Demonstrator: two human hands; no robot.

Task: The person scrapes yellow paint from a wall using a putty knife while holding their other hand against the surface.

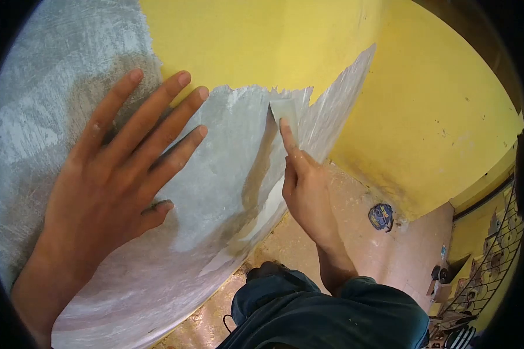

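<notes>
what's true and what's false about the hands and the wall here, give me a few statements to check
1. The left hand lies flat on the grey patch, fingers spread. True.
2. The right hand holds a brush. False: it holds a scraper, with its forefinger along the blade.
3. The scraper sits where the grey patch meets the yellow wall. True.
4. The left hand touches the scraper. False: they are apart.

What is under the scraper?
Grey plaster shows around the scraper, with yellow paint above. The spot beneath its blade is covered.
</notes>
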